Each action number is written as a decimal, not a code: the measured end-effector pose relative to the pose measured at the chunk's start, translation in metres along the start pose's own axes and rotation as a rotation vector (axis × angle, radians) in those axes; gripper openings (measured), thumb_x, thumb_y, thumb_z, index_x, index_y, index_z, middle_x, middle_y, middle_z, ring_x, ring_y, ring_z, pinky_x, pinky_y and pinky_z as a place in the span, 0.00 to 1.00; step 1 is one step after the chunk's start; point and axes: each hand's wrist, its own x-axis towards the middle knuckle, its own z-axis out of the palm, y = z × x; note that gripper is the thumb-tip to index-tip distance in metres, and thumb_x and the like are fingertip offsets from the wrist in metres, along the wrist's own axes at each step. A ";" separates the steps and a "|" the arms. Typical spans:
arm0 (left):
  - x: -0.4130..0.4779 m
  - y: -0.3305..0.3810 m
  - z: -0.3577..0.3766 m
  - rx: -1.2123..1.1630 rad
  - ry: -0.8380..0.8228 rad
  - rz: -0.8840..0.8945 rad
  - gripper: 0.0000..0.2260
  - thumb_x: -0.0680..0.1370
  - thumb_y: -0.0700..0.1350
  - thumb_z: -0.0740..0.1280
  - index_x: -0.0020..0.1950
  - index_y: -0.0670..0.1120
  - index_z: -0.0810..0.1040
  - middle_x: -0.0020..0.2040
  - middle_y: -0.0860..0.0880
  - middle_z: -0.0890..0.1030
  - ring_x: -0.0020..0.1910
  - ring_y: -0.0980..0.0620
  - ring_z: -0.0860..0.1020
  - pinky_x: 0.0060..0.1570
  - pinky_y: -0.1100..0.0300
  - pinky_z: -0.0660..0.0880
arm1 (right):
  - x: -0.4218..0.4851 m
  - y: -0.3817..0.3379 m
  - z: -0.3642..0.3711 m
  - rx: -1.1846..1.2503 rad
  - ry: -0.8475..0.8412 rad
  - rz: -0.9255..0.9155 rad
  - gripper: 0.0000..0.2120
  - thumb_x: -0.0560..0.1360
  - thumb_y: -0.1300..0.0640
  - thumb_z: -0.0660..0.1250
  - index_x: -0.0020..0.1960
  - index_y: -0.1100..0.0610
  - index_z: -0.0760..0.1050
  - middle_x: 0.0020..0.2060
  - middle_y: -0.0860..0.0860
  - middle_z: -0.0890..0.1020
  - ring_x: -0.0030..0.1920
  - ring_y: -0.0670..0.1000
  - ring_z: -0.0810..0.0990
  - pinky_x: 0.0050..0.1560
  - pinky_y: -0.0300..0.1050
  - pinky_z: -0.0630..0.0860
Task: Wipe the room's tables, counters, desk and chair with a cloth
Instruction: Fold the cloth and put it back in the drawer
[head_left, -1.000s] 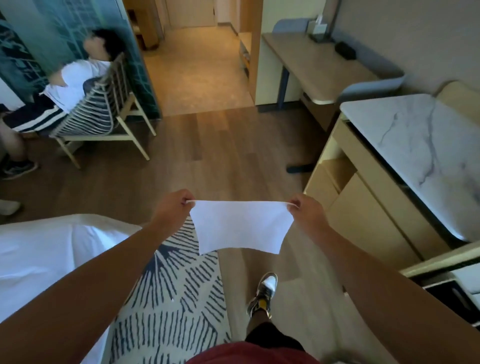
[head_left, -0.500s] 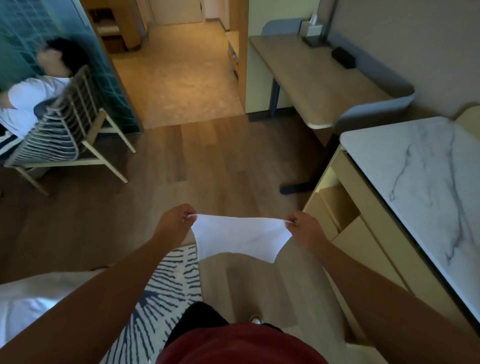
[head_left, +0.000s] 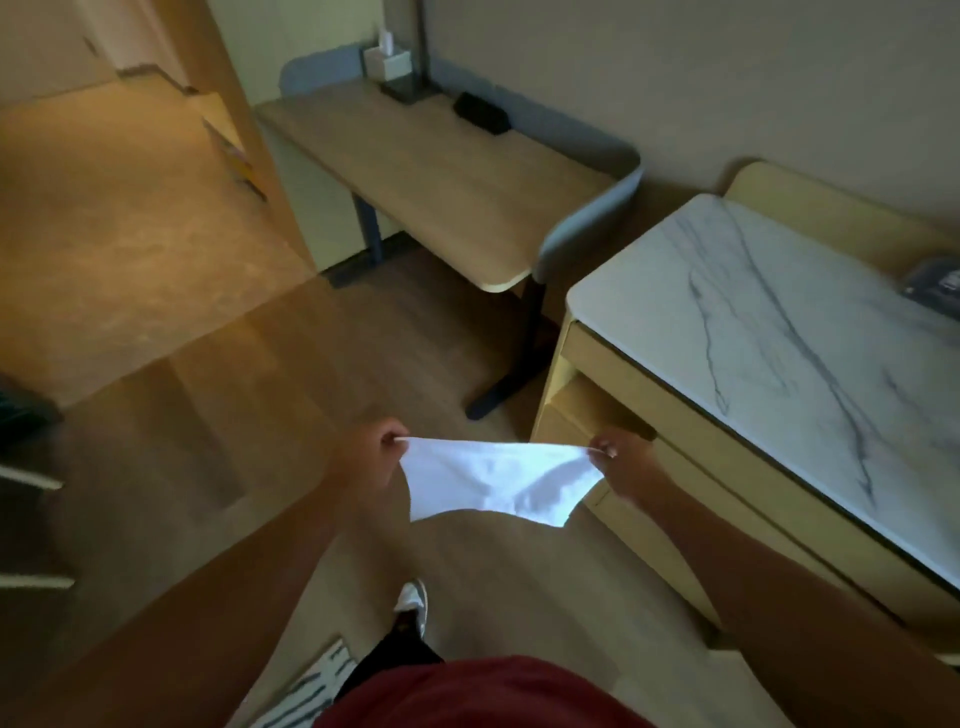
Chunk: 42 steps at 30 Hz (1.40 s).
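The thin white square cloth (head_left: 498, 480) hangs in mid-air at about 6 o'clock from the middle of the view, stretched by its 2 upper corners above the light wooden floor (head_left: 291, 374). The left hand (head_left: 371, 457) pinches the corner at 9 o'clock of the cloth between thumb and curled fingers; the right hand (head_left: 621, 467) pinches the corner at 3 o'clock the same way. The top edge runs taut between them while the lower edge sags free, touching nothing. Held like this the cloth is likely being opened out flat, ready to be folded or laid on a surface, and no wiping looks begun.

At 3 o'clock stands the white grey-veined marble counter top (head_left: 779, 332) on a pale yellow wooden cabinet (head_left: 644, 415), the nearest surface to the right hand and probably the easiest first target. At 12 o'clock is the tan wooden desk with a grey raised edge (head_left: 441, 176), carrying a white tissue box (head_left: 387, 62) and a small black object (head_left: 480, 119) at its far side; both would need wiping around or lifting. A dark object (head_left: 935, 280) sits at the counter's far right edge, too blurred to name. At 6 o'clock a white shoe (head_left: 413, 605) steps forward.

No brand, label or writing can be read anywhere.
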 end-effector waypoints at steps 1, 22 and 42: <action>0.016 0.002 -0.002 0.009 -0.035 0.031 0.03 0.80 0.41 0.68 0.48 0.49 0.80 0.43 0.51 0.81 0.45 0.51 0.79 0.43 0.63 0.69 | 0.002 -0.002 0.000 0.025 0.034 0.045 0.01 0.79 0.59 0.70 0.49 0.54 0.80 0.47 0.54 0.83 0.48 0.54 0.81 0.45 0.42 0.74; 0.165 0.122 0.049 -0.073 -0.424 0.386 0.02 0.79 0.46 0.68 0.50 0.48 0.79 0.43 0.51 0.81 0.44 0.51 0.80 0.44 0.54 0.75 | -0.037 -0.039 -0.032 0.397 0.495 0.527 0.09 0.72 0.66 0.63 0.43 0.52 0.71 0.32 0.53 0.80 0.32 0.55 0.76 0.33 0.45 0.70; 0.064 0.185 0.098 -0.307 -0.608 0.475 0.06 0.79 0.49 0.72 0.55 0.51 0.84 0.46 0.58 0.85 0.48 0.64 0.82 0.46 0.71 0.77 | -0.039 -0.047 -0.039 0.781 0.320 0.395 0.03 0.72 0.67 0.72 0.43 0.61 0.83 0.34 0.56 0.86 0.35 0.52 0.84 0.42 0.46 0.85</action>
